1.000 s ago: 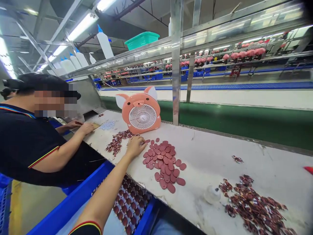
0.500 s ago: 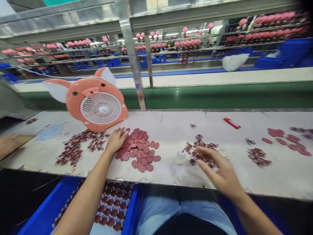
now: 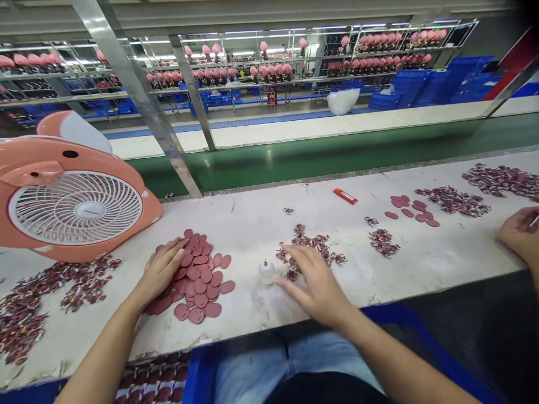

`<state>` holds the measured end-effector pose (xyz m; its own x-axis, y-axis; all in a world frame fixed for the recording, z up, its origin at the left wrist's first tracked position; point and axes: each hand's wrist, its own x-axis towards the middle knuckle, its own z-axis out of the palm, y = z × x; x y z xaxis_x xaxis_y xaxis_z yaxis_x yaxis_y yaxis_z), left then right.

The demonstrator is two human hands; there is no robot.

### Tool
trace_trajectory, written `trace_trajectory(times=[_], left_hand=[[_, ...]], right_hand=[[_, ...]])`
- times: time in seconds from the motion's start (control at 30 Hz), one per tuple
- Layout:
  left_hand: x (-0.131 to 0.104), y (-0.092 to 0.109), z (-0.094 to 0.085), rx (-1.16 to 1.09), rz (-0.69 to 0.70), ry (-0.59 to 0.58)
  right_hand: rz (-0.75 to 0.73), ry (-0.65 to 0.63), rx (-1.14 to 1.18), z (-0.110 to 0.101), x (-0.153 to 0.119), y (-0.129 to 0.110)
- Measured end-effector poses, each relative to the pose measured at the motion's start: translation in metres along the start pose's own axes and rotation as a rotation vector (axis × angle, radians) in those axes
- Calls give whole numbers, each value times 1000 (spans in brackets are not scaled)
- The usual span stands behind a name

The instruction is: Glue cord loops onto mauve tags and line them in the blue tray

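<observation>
Left hand (image 3: 162, 269) flat and spread on the pile of dark red oval discs (image 3: 197, 275), palm down on the pile's left side, fingers reaching toward its far edge; nothing pinched in that grip, most discs lying loose to the right of the fingers. Right hand (image 3: 314, 283) also open, fingers spread over a scatter of small dark red and white pieces (image 3: 311, 247), fingertips touching the near ones, nothing clamped. Small white bottle (image 3: 266, 271) upright on the desk (image 3: 252, 224) between the two hands, just beside the right thumb, not touched. Pink pig-shaped fan (image 3: 71, 196) behind and left of the discs. More small pieces heaped at the left edge (image 3: 25, 314). Red lighter-like object (image 3: 345, 196) farther back. Another person's hand (image 3: 520, 233) at the far right.
</observation>
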<state>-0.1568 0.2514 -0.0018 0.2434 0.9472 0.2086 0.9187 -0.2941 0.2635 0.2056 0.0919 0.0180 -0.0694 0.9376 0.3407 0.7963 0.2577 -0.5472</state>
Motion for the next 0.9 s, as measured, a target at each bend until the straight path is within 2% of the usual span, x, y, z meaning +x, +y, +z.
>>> trace_trajectory(times=[0.1,0.2,0.33,0.4,0.47,0.63,0.7,0.8,0.9], left_hand=[[-4,5,-3,-54,-36,-23],[-14,8,-7,-80,-84,36],[-42,14,-12,-136,-121,147],[-59,19,-13,-179,-136,196],[-72,24,-13,-211,-150,231],[-99,42,-14,-174,-167,342],[-115,53,-14,-160,-165,408],[-141,73,-8,-147,-174,472],[-163,89,6,-64,-154,476]], right_hand=[[-15,-120,-79,-20,15,32],[-37,-256,-144,-24,7,56],[-33,-331,-225,-24,-21,65],[-35,-353,-247,-28,-18,65],[-45,-367,-258,-31,5,66],[-56,-361,-282,-20,103,91],[-61,-388,-276,-17,122,103],[-71,-387,-262,-20,110,111],[-84,-286,-239,-26,66,97]])
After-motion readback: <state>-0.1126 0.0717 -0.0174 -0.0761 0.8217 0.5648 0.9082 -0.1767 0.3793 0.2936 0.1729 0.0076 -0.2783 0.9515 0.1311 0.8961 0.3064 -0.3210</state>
